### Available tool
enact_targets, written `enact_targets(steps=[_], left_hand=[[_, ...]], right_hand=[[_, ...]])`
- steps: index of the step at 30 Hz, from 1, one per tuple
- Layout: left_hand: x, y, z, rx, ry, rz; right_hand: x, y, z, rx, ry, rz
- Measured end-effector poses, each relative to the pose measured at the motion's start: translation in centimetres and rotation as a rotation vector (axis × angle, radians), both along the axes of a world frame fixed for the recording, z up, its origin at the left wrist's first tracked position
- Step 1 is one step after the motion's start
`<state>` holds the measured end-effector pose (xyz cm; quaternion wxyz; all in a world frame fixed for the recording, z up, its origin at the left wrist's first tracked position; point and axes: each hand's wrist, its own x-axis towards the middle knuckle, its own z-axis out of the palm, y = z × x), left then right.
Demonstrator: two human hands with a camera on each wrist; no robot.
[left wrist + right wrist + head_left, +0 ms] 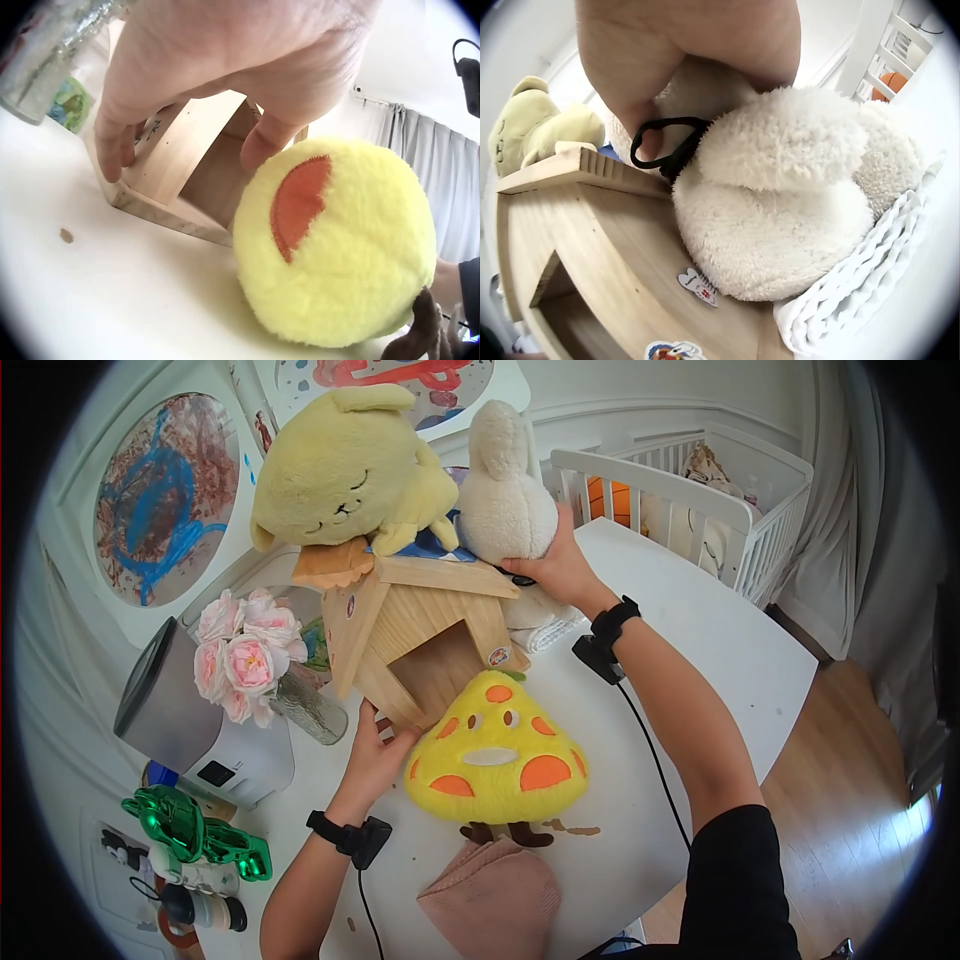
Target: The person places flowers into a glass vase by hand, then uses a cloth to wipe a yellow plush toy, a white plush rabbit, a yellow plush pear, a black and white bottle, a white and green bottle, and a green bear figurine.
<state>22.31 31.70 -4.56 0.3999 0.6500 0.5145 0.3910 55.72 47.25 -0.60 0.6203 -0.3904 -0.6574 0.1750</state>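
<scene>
A small wooden house (440, 578) with a pitched roof and an open front stands on the white table. My left hand (375, 765) grips its lower front corner, fingers along the outer side wall and thumb at the opening in the left wrist view. At the back right, my right hand (572, 570) holds a white plush bunny (508, 500) around its body, close beside the roof. A black loop (649, 124) lies by the right thumb in the right wrist view. A pale yellow plush animal (340, 475) leans on the roof. In front sits a yellow triangular plush (495, 765) with orange patches.
Pink roses in a glass vase (310, 705) and a grey-white bin-like appliance (245, 755) stand left. A shiny green figure (190, 830) is nearer. A pink cloth (495, 905) lies in front, a white braided item (545, 632) behind. A white crib (650, 485) stands beyond the table.
</scene>
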Motion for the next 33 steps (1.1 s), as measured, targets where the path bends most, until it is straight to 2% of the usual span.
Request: enact_targets(steps=[2,9,12,14,15,16,17,18,20,22,24,26,28,30,31,32,33], left_hand=[[-0.2,0.1,0.0,-0.007,0.008,-0.004],[-0.3,0.3,0.2,-0.042,0.046,0.009],[-0.7,0.2,0.2,-0.064,0.058,0.021],[-0.7,0.1,0.4,-0.065,0.048,0.026],[-0.7,0.0,0.4,-0.067,0.04,0.03],[-0.9,-0.1,0.2,-0.068,0.04,0.03],[-1.2,-0.2,-0.2,-0.028,0.084,0.128],[-1.4,-0.4,-0.5,0.014,0.127,0.225],[-1.4,-1.6,0.3,0.083,0.164,0.278],[-1.9,-2.9,0.7,0.164,0.204,0.34],[-2.8,-4.5,0.8,-0.04,-0.021,0.097],[-1.9,-7.5,1.5,-0.049,0.026,0.04],[-1.4,-10.5,1.7,-0.065,0.069,-0.03],[-1.6,-13.1,1.2,0.143,0.399,-0.151],[-2.3,-13.8,0.4,0.165,0.386,-0.296],[-2.5,-14.3,0.5,0.181,0.38,-0.301],[-2.8,-14.9,0.6,0.147,0.554,-0.397]], right_hand=[[0.3,-0.2,-0.8,-0.134,0.069,0.063],[1.3,-0.5,-1.3,-0.123,0.062,0.103],[1.7,-1.2,-0.4,-0.227,0.07,0.106],[2.0,-1.1,-0.1,-0.357,0.126,0.054],[2.2,-0.8,-0.4,-0.356,0.125,0.055],[2.4,-0.5,-0.8,-0.266,0.12,-0.07],[2.7,-0.4,-1.2,-0.174,0.114,-0.195],[3.4,-0.7,-1.8,-0.171,0.113,-0.197],[3.2,-5.6,-0.8,-0.08,0.031,-0.282],[2.5,-13.2,0.9,-0.104,-0.135,-0.011],[1.5,-19.8,0.7,0.001,-0.354,0.114],[0.0,-26.6,0.8,-0.07,-0.49,0.225],[-1.5,-31.4,-0.5,-0.236,-0.545,0.494],[-3.7,-35.2,-2.9,-0.193,-0.686,0.501],[-4.9,-36.6,-4.1,-0.186,-0.696,0.487],[-6.0,-37.5,-5.4,-0.14,-0.852,0.435],[-6.9,-38.0,-6.1,-0.094,-1.006,0.38]])
